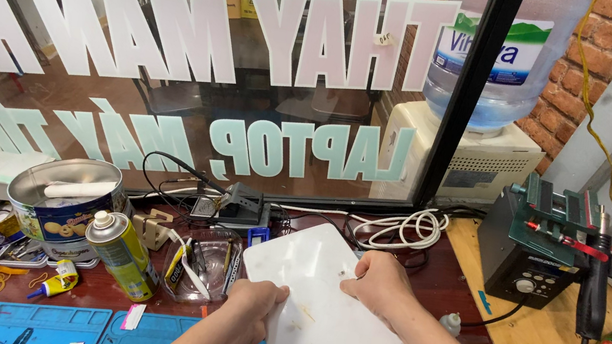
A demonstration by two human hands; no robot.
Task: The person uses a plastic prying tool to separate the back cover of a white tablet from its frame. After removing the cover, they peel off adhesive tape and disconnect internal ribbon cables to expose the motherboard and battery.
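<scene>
Your two forearms come up from the bottom edge, and both hands grip a flat white panel (320, 302) tilted over the desk. Your left hand (255, 305) clamps its near-left edge, fingers curled under and thumb on top. Your right hand (380, 284) pinches the right edge, knuckles up, fingers folded around the rim. Left of your left hand stand a yellow spray can (121, 252) and a round biscuit tin (67, 198); below it lies a blue work mat (14, 321). Just beyond that hand sits a clear plastic tray (204, 264). Right of your right hand is a small white bottle (450, 322), with a black soldering station (529, 259) farther off.
</scene>
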